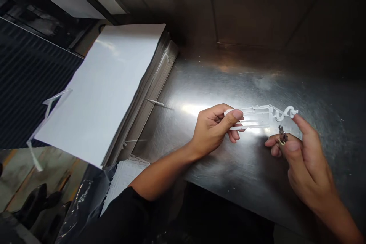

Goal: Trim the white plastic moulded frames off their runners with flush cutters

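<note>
My left hand (219,126) grips the near end of a white plastic frame (254,111) with thin parallel bars, its thumb pressed on top. At the frame's far right end sits a white S-shaped hook piece (285,113). My right hand (303,152) is wrapped round a small pair of cutting pliers (282,135), whose metal jaws point up, just below the hook and apart from the frame. The right index finger reaches out to the hook's right tip. The pliers' handles are mostly hidden in the palm.
A metal worktop (177,95) with small white scraps lies under my hands. At the left a tall stack of white sheets (105,87) stands, with loose straps (47,110) hanging from it. Behind rises a dark metal panel (257,7).
</note>
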Motion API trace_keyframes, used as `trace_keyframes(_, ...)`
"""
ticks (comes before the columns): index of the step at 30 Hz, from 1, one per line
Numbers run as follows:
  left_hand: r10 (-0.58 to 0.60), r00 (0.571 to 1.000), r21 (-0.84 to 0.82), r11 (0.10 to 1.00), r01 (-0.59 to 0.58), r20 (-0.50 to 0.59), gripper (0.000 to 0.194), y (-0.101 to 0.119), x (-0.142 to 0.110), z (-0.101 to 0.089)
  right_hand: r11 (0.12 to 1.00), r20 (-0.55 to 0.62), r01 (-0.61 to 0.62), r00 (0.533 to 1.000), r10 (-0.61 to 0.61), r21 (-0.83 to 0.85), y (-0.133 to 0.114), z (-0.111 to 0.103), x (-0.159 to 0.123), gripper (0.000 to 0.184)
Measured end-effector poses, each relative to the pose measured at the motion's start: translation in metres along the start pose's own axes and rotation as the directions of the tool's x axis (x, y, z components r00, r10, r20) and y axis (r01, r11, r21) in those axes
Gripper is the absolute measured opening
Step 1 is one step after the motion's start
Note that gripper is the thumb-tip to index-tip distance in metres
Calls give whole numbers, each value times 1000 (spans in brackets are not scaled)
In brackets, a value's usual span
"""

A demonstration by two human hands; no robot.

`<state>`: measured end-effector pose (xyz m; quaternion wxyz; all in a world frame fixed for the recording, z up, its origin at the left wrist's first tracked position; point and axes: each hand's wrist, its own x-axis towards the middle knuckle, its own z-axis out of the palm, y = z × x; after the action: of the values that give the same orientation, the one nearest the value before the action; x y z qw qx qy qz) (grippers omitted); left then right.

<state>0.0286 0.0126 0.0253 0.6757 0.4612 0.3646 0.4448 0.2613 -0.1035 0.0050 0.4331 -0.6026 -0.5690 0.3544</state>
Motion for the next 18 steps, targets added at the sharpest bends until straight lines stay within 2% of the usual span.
trace_keyframes(6,-22,998,-36,999,24,55,39,-2,-3,2,997,39,-66,997,67,-30,0,2,1,70)
trace_keyframes(10,-13,996,-78,997,19,88,32,-4,-4,3,997,28,-72,997,73,-34,-2,3,1,70)
trace_keyframes(18,-11,998,-31,999,13,55,37,-3,-3,4,998,51,-56,997,57,-21,-5,0,0,69)
